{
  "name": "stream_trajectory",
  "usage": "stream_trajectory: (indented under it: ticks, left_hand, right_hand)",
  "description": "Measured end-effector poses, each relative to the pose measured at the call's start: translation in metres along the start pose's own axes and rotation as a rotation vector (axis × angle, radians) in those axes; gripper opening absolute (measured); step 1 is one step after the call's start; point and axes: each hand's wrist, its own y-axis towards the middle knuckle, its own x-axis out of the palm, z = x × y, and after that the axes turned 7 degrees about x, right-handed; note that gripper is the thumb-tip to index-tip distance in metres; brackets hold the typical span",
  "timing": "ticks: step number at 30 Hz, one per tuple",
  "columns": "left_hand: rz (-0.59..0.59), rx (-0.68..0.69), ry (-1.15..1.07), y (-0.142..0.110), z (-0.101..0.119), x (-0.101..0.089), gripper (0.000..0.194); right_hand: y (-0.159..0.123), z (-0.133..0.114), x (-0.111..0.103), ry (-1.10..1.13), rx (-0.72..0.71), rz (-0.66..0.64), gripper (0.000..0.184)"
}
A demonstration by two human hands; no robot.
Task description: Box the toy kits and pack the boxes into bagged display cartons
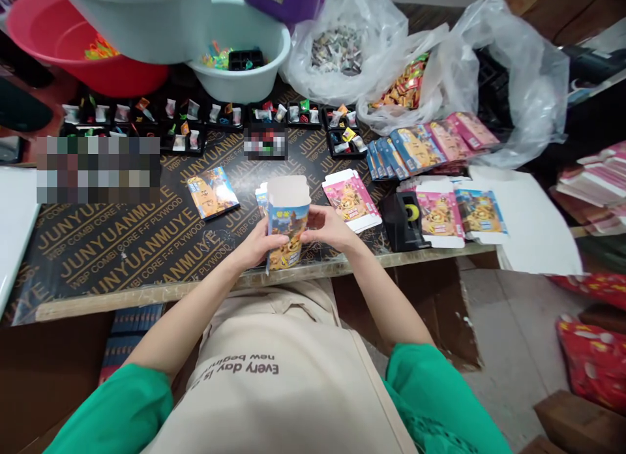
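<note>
A blue and yellow printed carton [288,222] stands upright between my two hands at the table's front edge, its pale top flap raised. My left hand [267,242] grips its left side with the thumb across the front. On the other side, my right hand [325,227] holds the carton's right edge between thumb and fingers. Part of another blue carton [261,196] shows behind it. Flat pink cartons [349,199] lie just right of my right hand. A closed orange and blue box [213,192] rests to the left.
Black trays [346,143] of small wrapped items line the back. Behind them are a red basin [44,30], a light blue tub [239,82] and clear plastic bags [381,23]. A black tape dispenser [403,222] and stacked boxes [415,147] occupy the right.
</note>
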Motion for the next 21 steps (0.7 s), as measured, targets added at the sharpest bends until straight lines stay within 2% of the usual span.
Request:
stream_trajectory:
  ticks: [2,4,6,8,11,14,16,18,20,21]
  left_hand:
    - [0.047,-0.046,0.018,-0.003,0.002,-0.002,0.056]
    - [0.078,-0.042,0.145,-0.007,0.002,-0.007,0.049]
    - [0.135,0.019,0.352,-0.009,0.000,-0.012,0.042]
    - [0.237,0.088,0.457,-0.009,-0.004,-0.011,0.039]
    - [0.457,0.160,0.246,-0.007,-0.010,0.003,0.042]
    - [0.613,0.127,-0.044,-0.005,-0.012,0.018,0.050]
    - [0.640,0.069,-0.114,-0.005,-0.011,0.022,0.045]
    - [0.615,0.041,-0.094,-0.007,-0.009,0.019,0.032]
    - [0.555,0.035,-0.039,-0.009,-0.007,0.012,0.019]
    - [0.531,0.038,-0.007,-0.010,-0.006,0.009,0.014]
  right_hand:
    - [-0.002,0.002,0.006,0.038,0.033,-0.006,0.054]
    - [-0.005,0.004,0.010,0.055,0.046,0.063,0.049]
    - [-0.008,0.007,0.013,0.034,0.017,0.200,0.046]
    - [-0.010,0.015,0.019,-0.020,-0.027,0.385,0.041]
    - [-0.011,0.034,0.032,-0.087,-0.035,0.582,0.038]
    - [-0.013,0.051,0.048,-0.090,-0.029,0.628,0.047]
    - [-0.013,0.055,0.055,-0.057,-0.072,0.627,0.056]
    - [-0.013,0.050,0.058,0.061,-0.113,0.630,0.065]
    - [-0.013,0.040,0.057,0.206,-0.102,0.626,0.061]
    - [-0.012,0.034,0.056,0.255,-0.076,0.613,0.052]
